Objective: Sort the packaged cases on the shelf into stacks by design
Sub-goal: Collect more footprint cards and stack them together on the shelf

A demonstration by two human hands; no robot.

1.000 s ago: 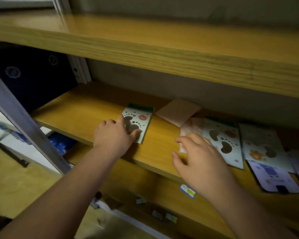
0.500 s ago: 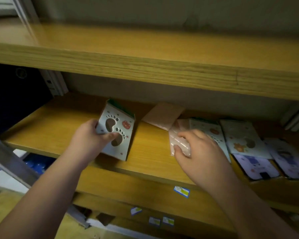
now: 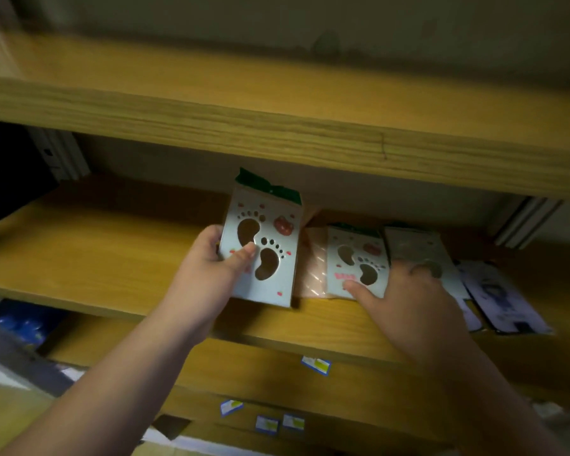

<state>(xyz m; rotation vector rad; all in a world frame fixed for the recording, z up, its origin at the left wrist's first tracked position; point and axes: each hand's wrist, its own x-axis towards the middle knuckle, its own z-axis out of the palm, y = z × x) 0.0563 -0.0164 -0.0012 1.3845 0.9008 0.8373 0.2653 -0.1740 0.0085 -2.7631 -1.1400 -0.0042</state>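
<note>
Two hands: both reach onto the middle wooden shelf (image 3: 119, 258).
Left hand (image 3: 211, 274): fingers curl behind a footprint case (image 3: 264, 248), thumb pinching its front; the flat card pack stands nearly upright, its lower edge at the shelf.
Right hand (image 3: 412, 301): fingers spread and lie flat, thumb tip on a second footprint case (image 3: 356, 258), other fingers over a pale case (image 3: 412, 248) just beside it.
Materials: white card fronts with two foot-shaped cut-outs, toe holes, a red figure and a dark green header; a pinkish glossy plastic sleeve (image 3: 313, 264) lies between the two footprint packs; shelf boards show yellow wood grain.
Change: half a second ago the left-hand pack leaned low over the shelf; now it is raised, more upright and closer to the matching one, while the right hand has slid from the sleeve onto the packs to the right.
Further right: purple-printed cases (image 3: 504, 301) lie flat, overlapping.
Writing: pink lettering on the second pack and small blue-edged stickers (image 3: 315, 365) on the shelf front, all too blurred to read.
</note>
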